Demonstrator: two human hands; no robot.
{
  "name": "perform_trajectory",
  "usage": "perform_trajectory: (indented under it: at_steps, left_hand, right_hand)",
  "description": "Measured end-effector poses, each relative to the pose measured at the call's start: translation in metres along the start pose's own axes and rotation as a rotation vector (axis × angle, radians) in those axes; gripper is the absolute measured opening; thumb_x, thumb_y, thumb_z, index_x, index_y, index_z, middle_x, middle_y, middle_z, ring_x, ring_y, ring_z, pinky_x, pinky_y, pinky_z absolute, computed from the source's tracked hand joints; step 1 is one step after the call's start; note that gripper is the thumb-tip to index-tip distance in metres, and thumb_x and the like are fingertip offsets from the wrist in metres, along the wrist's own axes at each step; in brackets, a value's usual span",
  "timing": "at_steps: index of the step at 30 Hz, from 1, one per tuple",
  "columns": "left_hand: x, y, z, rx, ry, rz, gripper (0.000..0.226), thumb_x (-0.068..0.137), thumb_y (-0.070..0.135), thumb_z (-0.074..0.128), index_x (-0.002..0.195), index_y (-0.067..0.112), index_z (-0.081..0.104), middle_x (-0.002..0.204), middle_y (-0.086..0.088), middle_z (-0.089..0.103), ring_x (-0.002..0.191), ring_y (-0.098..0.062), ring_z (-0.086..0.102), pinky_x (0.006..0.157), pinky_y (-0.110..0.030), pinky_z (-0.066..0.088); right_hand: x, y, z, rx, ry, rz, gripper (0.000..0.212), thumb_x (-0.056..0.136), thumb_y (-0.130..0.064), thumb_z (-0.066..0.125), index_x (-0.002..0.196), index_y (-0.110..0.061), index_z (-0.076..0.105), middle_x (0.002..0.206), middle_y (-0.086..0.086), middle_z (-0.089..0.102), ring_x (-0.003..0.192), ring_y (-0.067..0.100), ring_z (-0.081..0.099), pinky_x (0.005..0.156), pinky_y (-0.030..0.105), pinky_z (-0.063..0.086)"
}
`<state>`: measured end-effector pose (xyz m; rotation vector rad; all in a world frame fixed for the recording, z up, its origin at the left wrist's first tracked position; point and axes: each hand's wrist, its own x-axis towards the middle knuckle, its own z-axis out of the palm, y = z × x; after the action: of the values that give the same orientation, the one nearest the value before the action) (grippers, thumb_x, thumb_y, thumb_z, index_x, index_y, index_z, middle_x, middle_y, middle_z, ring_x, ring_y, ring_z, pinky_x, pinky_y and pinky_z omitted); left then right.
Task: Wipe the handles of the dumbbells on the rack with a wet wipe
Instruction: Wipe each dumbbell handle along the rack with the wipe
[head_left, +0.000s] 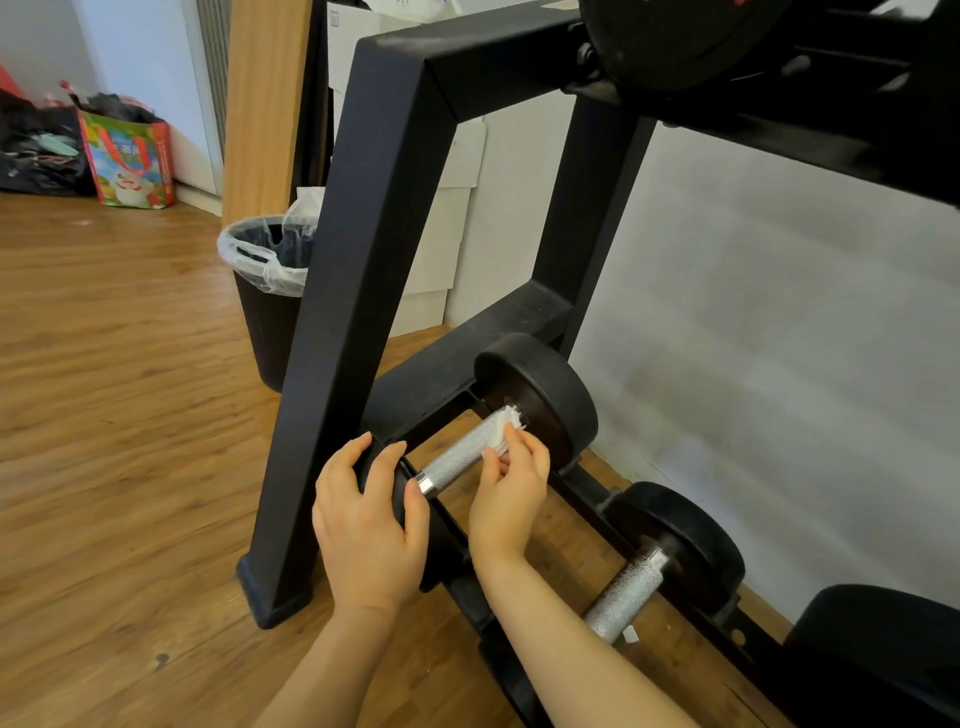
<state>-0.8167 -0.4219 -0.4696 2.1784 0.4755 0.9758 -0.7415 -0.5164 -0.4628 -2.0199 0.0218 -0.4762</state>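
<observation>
Pinching a crumpled white wet wipe (503, 435) against the knurled silver dumbbell handle (465, 451) mid-frame, right hand (511, 493); left hand (366, 525) fingers curl around the near black weight plate (397, 499).

Warm brown wood-plank floor (104, 364), pale grey wall (779, 338), black lined trash bin (267, 306), colourful shopping bag (130, 156) by far wall.

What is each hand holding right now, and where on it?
Left hand grips the near weight head of the dumbbell by its rim. Right hand pinches the wet wipe against the far end of the handle.
</observation>
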Motion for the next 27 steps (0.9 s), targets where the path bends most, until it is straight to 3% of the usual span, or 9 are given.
perform_trajectory:
  at_steps: [2,6,10,14,19,23,27]
  left_hand:
    - [0.0,0.0,0.0,0.003,-0.003,-0.002,0.047,0.089,0.039,0.04,0.125,0.018,0.062,0.137,-0.008,0.049,0.129,-0.028,0.042,0.102,-0.045,0.032]
    - [0.0,0.001,0.0,-0.007,0.0,-0.006,0.047,0.089,0.04,0.04,0.125,0.018,0.062,0.136,-0.009,0.049,0.129,-0.029,0.042,0.103,-0.047,0.034]
    - [0.001,0.001,-0.001,-0.003,-0.004,-0.007,0.047,0.089,0.04,0.04,0.125,0.018,0.062,0.137,-0.008,0.049,0.129,-0.029,0.043,0.103,-0.049,0.035]
    - [0.0,0.002,-0.001,-0.003,0.004,-0.014,0.047,0.089,0.039,0.04,0.124,0.018,0.062,0.137,-0.009,0.049,0.129,-0.029,0.042,0.103,-0.048,0.034]
    - [0.0,0.002,-0.001,-0.01,0.005,-0.004,0.046,0.089,0.038,0.041,0.124,0.017,0.062,0.136,-0.01,0.05,0.129,-0.03,0.043,0.102,-0.051,0.037]
    - [0.001,0.002,0.0,-0.008,0.009,-0.008,0.046,0.089,0.037,0.041,0.123,0.017,0.063,0.136,-0.01,0.05,0.128,-0.03,0.044,0.101,-0.053,0.039]
    - [0.0,0.003,-0.001,-0.015,0.013,-0.001,0.045,0.089,0.037,0.042,0.123,0.018,0.063,0.136,-0.009,0.05,0.128,-0.03,0.044,0.101,-0.053,0.04]
  right_hand:
    - [-0.005,0.002,-0.001,-0.014,-0.04,-0.045,0.034,0.096,-0.014,0.056,0.129,-0.012,0.058,0.129,-0.005,0.046,0.106,0.01,0.058,0.087,0.015,0.05]
    - [0.005,-0.002,-0.005,-0.025,-0.037,-0.044,0.032,0.096,-0.013,0.056,0.128,-0.013,0.058,0.121,-0.013,0.041,0.102,0.004,0.054,0.078,0.004,0.044]
    - [0.008,-0.005,0.0,-0.042,0.014,-0.014,0.034,0.097,-0.012,0.054,0.131,-0.013,0.056,0.126,-0.003,0.046,0.099,0.005,0.054,0.075,0.005,0.043]
    - [0.003,0.0,-0.004,-0.027,-0.031,-0.089,0.036,0.097,-0.013,0.055,0.132,-0.014,0.055,0.127,-0.005,0.044,0.101,0.003,0.054,0.081,0.004,0.044]
    - [0.005,-0.005,0.003,0.057,0.017,0.098,0.041,0.096,-0.012,0.054,0.137,-0.015,0.051,0.125,-0.006,0.046,0.106,0.012,0.058,0.088,0.02,0.052]
    - [-0.008,-0.004,0.009,0.229,-0.011,0.264,0.041,0.096,-0.012,0.055,0.136,-0.016,0.053,0.13,-0.002,0.05,0.104,0.008,0.058,0.081,0.016,0.051]
    - [0.012,-0.008,0.009,0.297,0.075,0.334,0.038,0.096,-0.011,0.054,0.134,-0.017,0.056,0.131,0.001,0.053,0.113,0.013,0.058,0.091,0.026,0.052]
